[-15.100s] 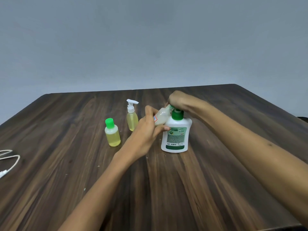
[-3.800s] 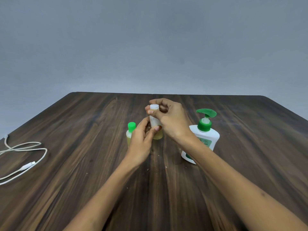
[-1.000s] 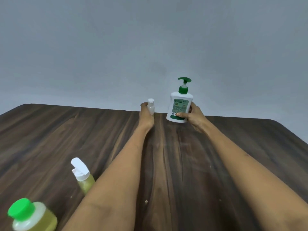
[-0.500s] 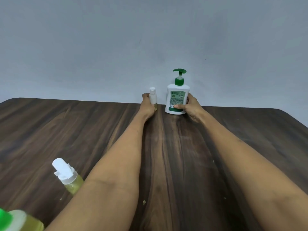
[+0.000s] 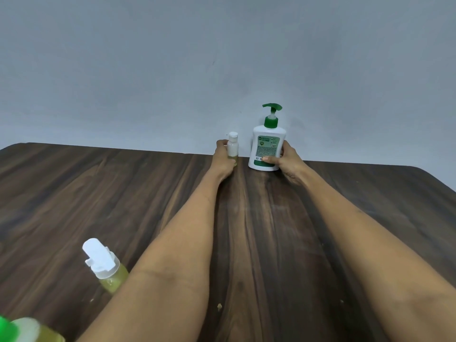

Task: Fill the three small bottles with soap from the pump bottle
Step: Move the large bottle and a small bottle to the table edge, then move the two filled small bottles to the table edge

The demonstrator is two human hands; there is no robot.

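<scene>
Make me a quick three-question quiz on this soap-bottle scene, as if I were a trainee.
1. True or false: the pump bottle lies on its side.
2. Which hand grips the white-capped bottle? A) left hand B) right hand C) neither
3. Fill in: the spray bottle near the left forearm holds a ____ liquid.

Key:
1. False: it stands upright at the table's far edge, held by the right hand.
2. A
3. Yellowish, as does the green-capped bottle at the bottom left corner.
</scene>
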